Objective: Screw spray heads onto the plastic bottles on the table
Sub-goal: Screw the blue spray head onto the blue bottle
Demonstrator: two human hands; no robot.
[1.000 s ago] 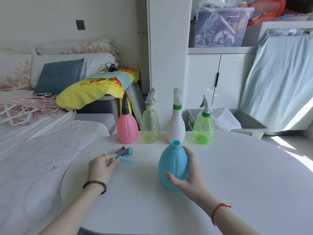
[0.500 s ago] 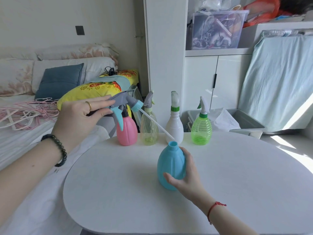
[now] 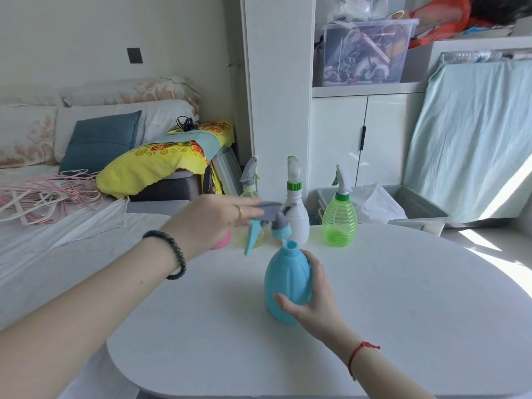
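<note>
Head view, spray head (image 3: 274,219) lowered, just above blue bottle (image 3: 283,280)

Spray head (image 3: 270,218) in left hand (image 3: 213,217) above blue bottle (image 3: 288,280).

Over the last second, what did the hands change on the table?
The left hand lifted the grey-and-blue spray head off the table, raised it, then swung it right and down until its collar hangs just above the mouth of the blue bottle. The right hand kept holding that bottle upright in the same spot. The bottles behind stayed in their row.
</note>
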